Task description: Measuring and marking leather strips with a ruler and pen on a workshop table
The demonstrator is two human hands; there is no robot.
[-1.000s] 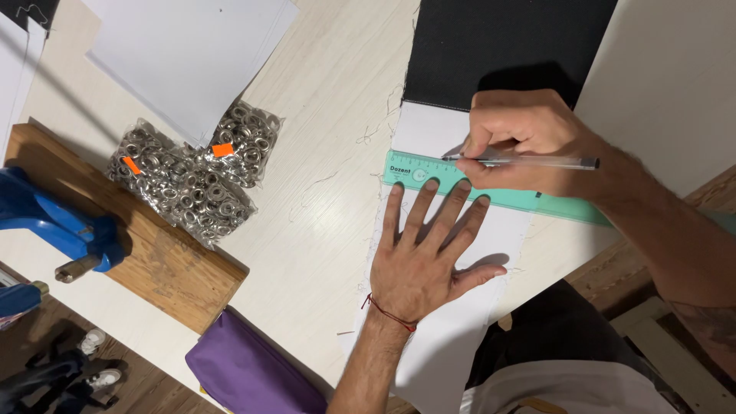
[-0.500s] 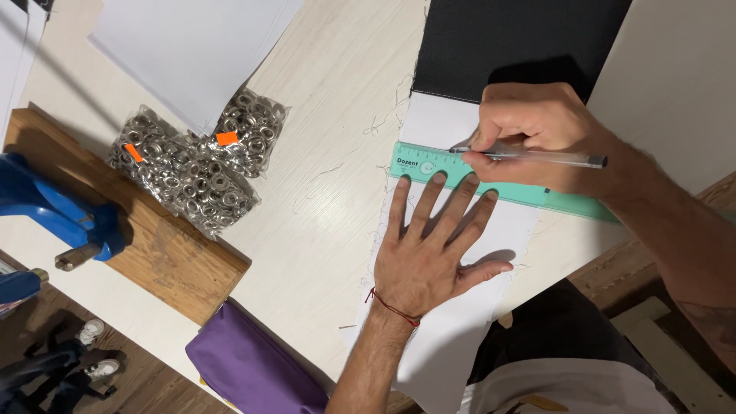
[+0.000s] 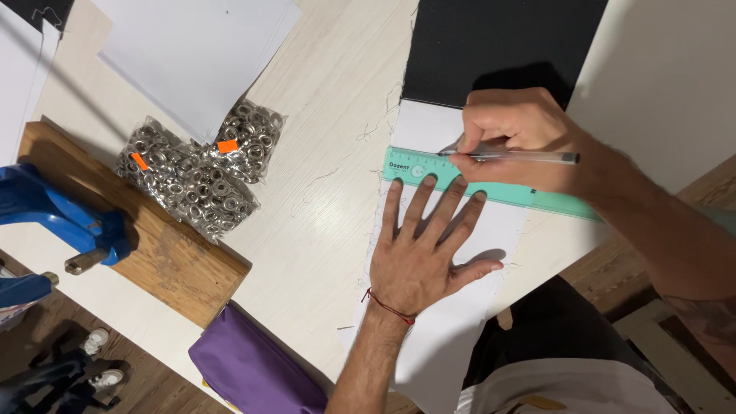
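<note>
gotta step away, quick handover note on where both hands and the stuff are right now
Left hand: flat, fingers spread, pressing the white sheet, fingertips at the green ruler.
Right hand: grips a pen, tip at the ruler's upper edge near its left end.
Ruler lies across the sheet, below the black sheet.
Done: ruler placed.
Left: no drawn line can be made out.

The ruler [image 3: 491, 182] lies across the white sheet [image 3: 452, 307], which rests on the table [image 3: 330, 192]. The left hand [image 3: 422, 253] lies flat on the sheet at six o'clock of the ruler, fingertips touching its edge. The right hand [image 3: 514, 130] sits at twelve o'clock of the ruler, its pen [image 3: 514, 156] over it. The dark sheet [image 3: 498, 46] lies at twelve o'clock. Bags of metal rings [image 3: 199, 172] lie at nine o'clock, partly on a wooden board [image 3: 169, 261]; a clamp [image 3: 61, 218] sits further that way.
</note>
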